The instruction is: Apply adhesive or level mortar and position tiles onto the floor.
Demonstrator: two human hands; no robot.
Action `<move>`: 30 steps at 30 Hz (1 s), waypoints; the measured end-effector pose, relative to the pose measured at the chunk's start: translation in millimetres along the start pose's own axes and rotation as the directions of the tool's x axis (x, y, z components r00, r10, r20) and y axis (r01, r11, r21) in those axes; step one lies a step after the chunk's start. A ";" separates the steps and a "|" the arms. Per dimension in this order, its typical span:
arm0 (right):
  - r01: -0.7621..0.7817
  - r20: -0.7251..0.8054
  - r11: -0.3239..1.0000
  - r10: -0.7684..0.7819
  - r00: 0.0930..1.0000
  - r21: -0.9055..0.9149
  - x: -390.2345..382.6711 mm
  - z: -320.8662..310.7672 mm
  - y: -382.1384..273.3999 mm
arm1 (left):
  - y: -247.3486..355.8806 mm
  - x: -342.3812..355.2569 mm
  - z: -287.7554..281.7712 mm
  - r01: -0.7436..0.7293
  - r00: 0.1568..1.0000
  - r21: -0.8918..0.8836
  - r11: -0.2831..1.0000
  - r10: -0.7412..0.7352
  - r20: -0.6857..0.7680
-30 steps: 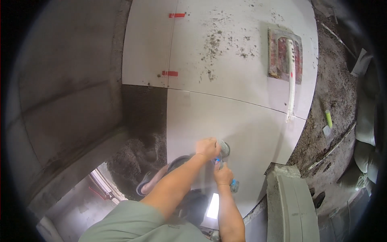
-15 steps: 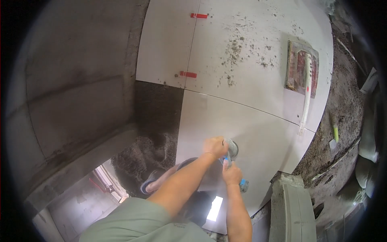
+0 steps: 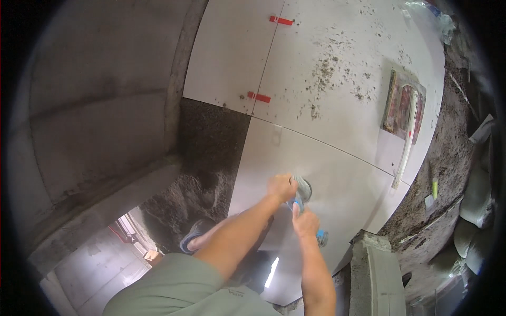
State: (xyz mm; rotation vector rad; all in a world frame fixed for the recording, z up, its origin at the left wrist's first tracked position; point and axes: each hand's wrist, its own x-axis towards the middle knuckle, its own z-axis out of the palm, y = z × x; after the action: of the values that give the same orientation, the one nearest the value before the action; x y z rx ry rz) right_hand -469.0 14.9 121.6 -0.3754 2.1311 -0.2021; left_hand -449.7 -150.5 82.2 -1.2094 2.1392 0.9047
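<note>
A large pale tile (image 3: 337, 174) lies below me, its upper edge along a seam with other laid tiles (image 3: 348, 31). On it stands what looks like a suction-cup lifter (image 3: 304, 189), with a round grey cup at its far end. A blue-and-grey end shows beside my right wrist. My left hand (image 3: 282, 187) is closed on the far part of the lifter, by the round cup. Just nearer, my right hand (image 3: 305, 223) wraps round its handle, thumb up. My fingers hide most of the tool's middle.
Two red clips (image 3: 259, 97) straddle a tile seam, with mortar crumbs scattered to their right. A float with a long white-handled tool (image 3: 405, 138) lies at right. Dark mortar (image 3: 211, 137) borders the tile at left. A concrete block (image 3: 377, 263) stands at lower right; bags (image 3: 477, 200) lie beyond.
The view has shifted slightly, so the far tiles and float sit farther right. Both hands keep their hold on the lifter at nearly the same spot.
</note>
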 end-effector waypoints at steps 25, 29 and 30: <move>0.071 0.005 0.994 -0.071 0.997 -0.087 58.3 -48.2 -58.3 | 19.2 47.4 -72.0 -0.097 0.957 -0.114 0.989 0.061 -0.284; 0.096 0.005 0.993 -0.096 0.995 -0.075 62.9 -55.9 -74.2 | 14.1 56.1 -80.0 -0.061 0.957 -0.115 0.991 0.026 -0.288; 0.090 0.003 0.993 -0.090 0.996 -0.079 64.6 -57.5 -71.6 | 18.9 56.5 -81.8 -0.064 0.959 -0.120 0.991 0.028 -0.283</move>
State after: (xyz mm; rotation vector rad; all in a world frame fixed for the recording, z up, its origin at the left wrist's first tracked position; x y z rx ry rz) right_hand -537.0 -74.5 123.2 -0.5181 2.1288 -0.1695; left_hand -501.7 -235.3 100.6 -1.4316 2.3702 0.9508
